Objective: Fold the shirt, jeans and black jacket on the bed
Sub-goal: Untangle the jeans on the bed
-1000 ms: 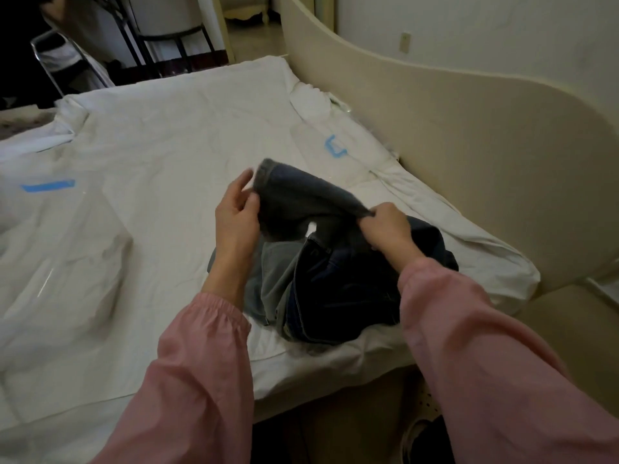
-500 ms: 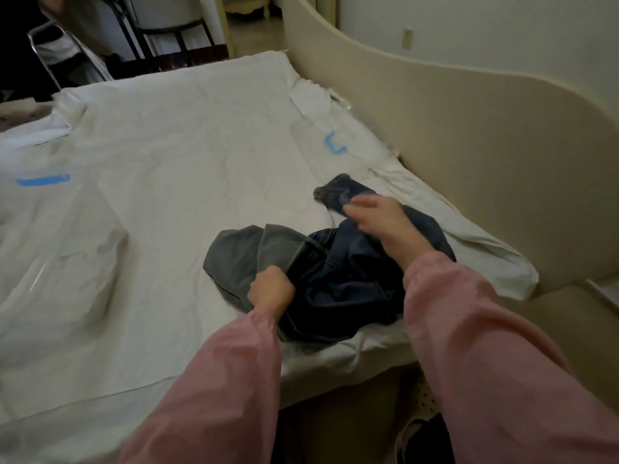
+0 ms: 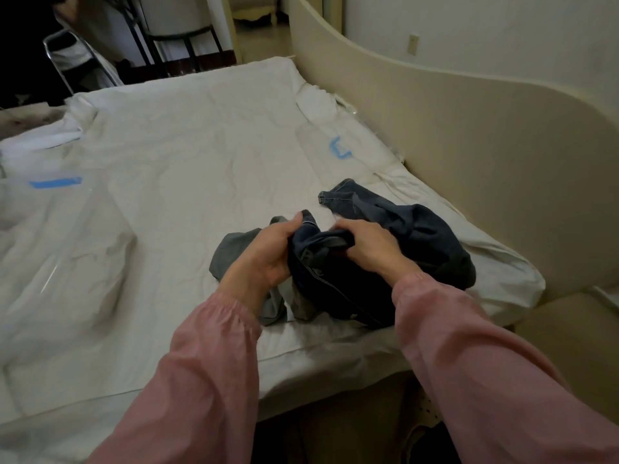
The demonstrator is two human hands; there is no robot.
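A crumpled pair of dark blue jeans (image 3: 418, 236) lies in a heap near the right front corner of the bed (image 3: 187, 169), with paler grey-blue denim showing on its left side. My left hand (image 3: 264, 252) grips the bunched fabric at the heap's left. My right hand (image 3: 368, 242) holds a dark fold of the same jeans just beside it. Both hands sit close together over the heap, pink sleeves behind them. One hemmed end of the jeans pokes out toward the far side. No shirt or black jacket is in view.
A cream curved bed board (image 3: 452, 135) runs along the right side. Blue tape marks (image 3: 55, 183) (image 3: 338, 152) lie on the white sheet. Clear plastic (image 3: 67, 262) covers the left of the bed. Dark metal chair frames (image 3: 167, 38) stand beyond the far edge.
A second ago both hands held the jeans raised above the bed. They dropped the fabric onto the sheet, and now both hands have come together gripping the heap's middle.
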